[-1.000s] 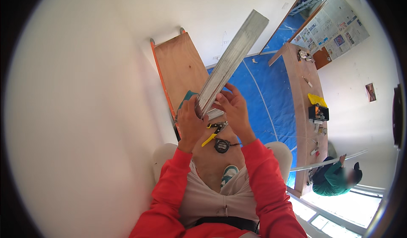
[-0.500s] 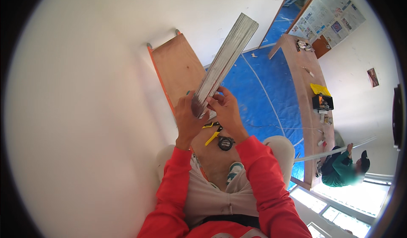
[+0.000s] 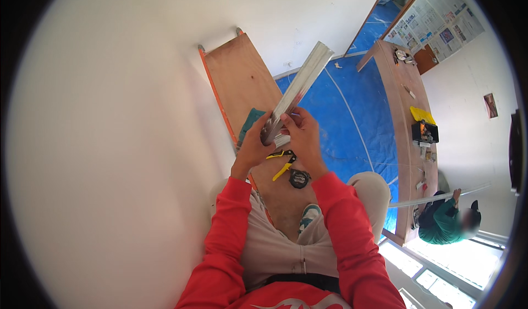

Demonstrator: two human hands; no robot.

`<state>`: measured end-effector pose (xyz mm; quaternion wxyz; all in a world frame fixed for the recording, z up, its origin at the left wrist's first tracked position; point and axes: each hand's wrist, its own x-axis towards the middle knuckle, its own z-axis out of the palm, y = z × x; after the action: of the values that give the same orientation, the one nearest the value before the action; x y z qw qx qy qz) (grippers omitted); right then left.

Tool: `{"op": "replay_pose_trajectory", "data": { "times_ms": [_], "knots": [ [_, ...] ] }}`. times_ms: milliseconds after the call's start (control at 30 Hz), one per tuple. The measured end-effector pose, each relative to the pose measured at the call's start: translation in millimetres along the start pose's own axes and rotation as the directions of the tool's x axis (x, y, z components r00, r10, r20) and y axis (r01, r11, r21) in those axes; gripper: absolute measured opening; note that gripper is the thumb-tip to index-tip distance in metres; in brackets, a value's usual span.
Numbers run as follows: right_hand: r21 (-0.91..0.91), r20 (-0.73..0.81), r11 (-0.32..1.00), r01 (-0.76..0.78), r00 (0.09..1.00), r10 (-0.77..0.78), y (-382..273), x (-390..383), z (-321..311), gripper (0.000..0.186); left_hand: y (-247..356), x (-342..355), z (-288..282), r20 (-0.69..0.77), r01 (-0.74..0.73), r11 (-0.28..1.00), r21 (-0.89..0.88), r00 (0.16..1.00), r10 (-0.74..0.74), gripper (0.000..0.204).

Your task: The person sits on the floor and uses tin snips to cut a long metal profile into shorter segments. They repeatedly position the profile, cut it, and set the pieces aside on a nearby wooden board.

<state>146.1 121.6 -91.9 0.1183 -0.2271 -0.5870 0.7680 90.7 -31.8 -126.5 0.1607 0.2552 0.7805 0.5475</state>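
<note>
A silvery metal channel strip (image 3: 304, 79) slants up and away from my two hands. My left hand (image 3: 252, 150) is closed around its near end. Beside it, my right hand (image 3: 306, 139) pinches the strip's right edge between thumb and fingers. Just below the hands, yellow-handled snips (image 3: 284, 169) and a black tape measure (image 3: 300, 178) lie on the wooden platform (image 3: 242, 72). Another pale metal piece (image 3: 282, 140) shows partly beneath my hands. Left of the strip lies a teal item (image 3: 251, 124), partly covered by my left hand.
A white wall (image 3: 110, 144) runs close along my left. Blue sheeting (image 3: 352, 111) covers the floor. At right, a long wooden table (image 3: 404, 116) carries a black toolbox (image 3: 425, 132) and small tools. Beyond it, a person in green (image 3: 440, 224) holds a long metal strip.
The metal strip has been turned and lowered somewhat, so a different face shows. More of the teal item is visible. The whole view has shifted slightly.
</note>
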Motion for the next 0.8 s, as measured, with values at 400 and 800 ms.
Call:
{"op": "replay_pose_trajectory", "data": {
  "times_ms": [400,800],
  "knots": [
    [-0.229,0.094,0.972,0.051,0.995,-0.03,47,6,-6,0.037,-9,14,16,-0.27,0.139,0.989,0.051,0.955,-0.12,0.067],
    [-0.286,-0.508,0.699,-0.656,0.722,0.469,326,-41,-57,0.06,-27,13,13,-0.437,0.065,0.97,0.234,0.899,0.045,0.06]
  ]
}}
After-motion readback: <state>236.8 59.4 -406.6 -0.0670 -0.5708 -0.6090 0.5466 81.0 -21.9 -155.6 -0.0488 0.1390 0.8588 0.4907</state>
